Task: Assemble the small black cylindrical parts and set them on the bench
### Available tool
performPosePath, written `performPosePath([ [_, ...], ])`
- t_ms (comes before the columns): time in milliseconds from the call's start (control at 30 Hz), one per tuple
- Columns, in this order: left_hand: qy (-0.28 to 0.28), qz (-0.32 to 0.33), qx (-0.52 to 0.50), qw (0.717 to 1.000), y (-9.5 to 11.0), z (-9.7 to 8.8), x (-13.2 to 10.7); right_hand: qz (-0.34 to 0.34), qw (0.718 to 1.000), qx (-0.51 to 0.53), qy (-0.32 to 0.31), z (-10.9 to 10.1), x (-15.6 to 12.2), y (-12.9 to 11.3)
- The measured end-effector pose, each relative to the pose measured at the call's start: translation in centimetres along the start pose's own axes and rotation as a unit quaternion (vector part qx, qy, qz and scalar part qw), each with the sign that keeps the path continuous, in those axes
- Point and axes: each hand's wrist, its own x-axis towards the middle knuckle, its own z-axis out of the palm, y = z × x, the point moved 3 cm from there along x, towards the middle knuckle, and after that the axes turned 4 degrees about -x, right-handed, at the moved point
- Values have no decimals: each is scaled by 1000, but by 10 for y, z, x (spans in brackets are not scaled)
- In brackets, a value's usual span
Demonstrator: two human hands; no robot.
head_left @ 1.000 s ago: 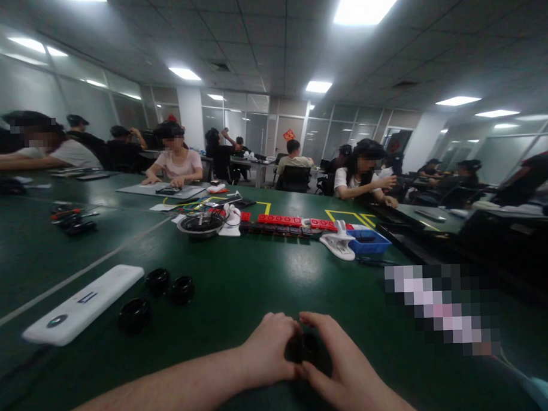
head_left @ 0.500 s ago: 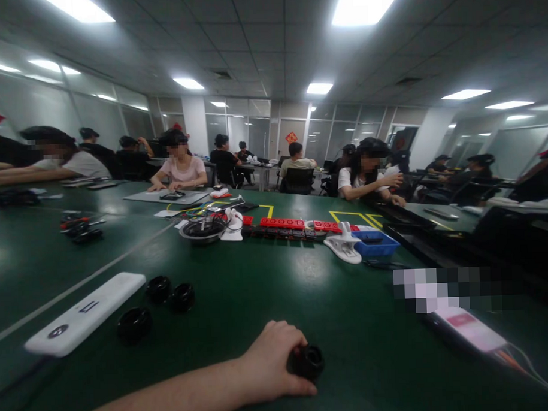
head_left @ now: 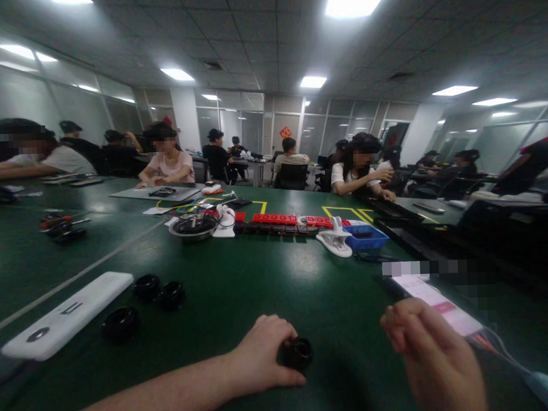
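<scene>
My left hand (head_left: 263,353) rests on the green table (head_left: 215,327), its fingers and thumb around a small black ring-shaped part (head_left: 302,352) with a round hole facing right. To the right, my right hand (head_left: 434,353) is raised over the table with its fingers curled in. Whatever those fingers hold, if anything, is hidden. Three more black ring-shaped parts, a back one (head_left: 145,288), a right one (head_left: 173,295) and a front one (head_left: 120,323), lie to the left of my left hand.
A white power bank-like device (head_left: 68,314) lies at left. A lit phone (head_left: 443,307) sits beyond my right hand. Farther back are a coiled-cable dish (head_left: 193,233), red blocks (head_left: 274,218), a white clamp (head_left: 336,239) and a blue tray (head_left: 369,243). Other people sit around the table.
My right hand has come into view at the lower right, in front of the phone. My left hand still grips the black ring-shaped part. The whole view has shifted slightly.
</scene>
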Motion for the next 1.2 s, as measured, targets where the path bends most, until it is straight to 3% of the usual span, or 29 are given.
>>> performPosePath([
  [67,7,6,7,1000,0,1,0,-95,992,-74,-46,28,-1,-5],
  [100,11,8,11,1000,0,1,0,-114,981,-120,-100,44,-4,-6],
  [200,15,12,26,999,0,3,1,-117,937,-233,-231,76,-17,-1],
  [367,22,24,41,999,1,4,1,-87,907,-261,-319,87,-20,8],
  [667,12,17,23,1000,3,0,0,-135,912,-228,-314,81,-23,-3],
  [733,11,21,19,1000,1,1,0,-141,928,-229,-257,73,-13,5],
  [800,12,22,16,1000,-1,2,-1,-109,944,-266,-160,56,6,17],
  [867,11,21,8,1000,-1,2,-1,-32,916,-390,-92,39,26,31],
  [900,10,19,3,1000,-1,2,-1,14,883,-460,-95,34,32,37],
  [967,7,13,-3,1000,0,2,-1,71,825,-527,-189,40,33,45],
  [1033,9,7,1,1000,1,2,-1,39,821,-477,-311,61,21,45],
  [1067,10,5,5,1000,1,1,-1,24,822,-458,-337,72,14,43],
  [1133,9,4,11,1000,1,2,-1,19,825,-445,-347,85,6,42],
  [1200,10,4,11,1000,0,2,-1,71,824,-466,-314,81,10,46],
])
